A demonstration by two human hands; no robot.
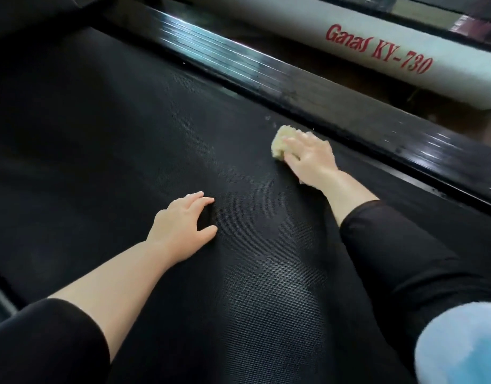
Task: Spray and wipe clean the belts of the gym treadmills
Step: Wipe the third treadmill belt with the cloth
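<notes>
The black textured treadmill belt (128, 128) fills most of the view and runs from lower left to upper right. My right hand (308, 159) presses a crumpled pale yellow cloth (280, 144) flat against the belt near its right edge, fingers spread over the cloth. My left hand (183, 223) rests on the belt nearer to me, fingers bent loosely, holding nothing. A faint damp sheen shows on the belt between my arms.
A glossy black ribbed side rail (266, 76) borders the belt on the right. Beyond it lies a white frame bar (349, 48) with red lettering "Ganas KY-730". A soft light blue object (460, 345) sits blurred at the lower right corner.
</notes>
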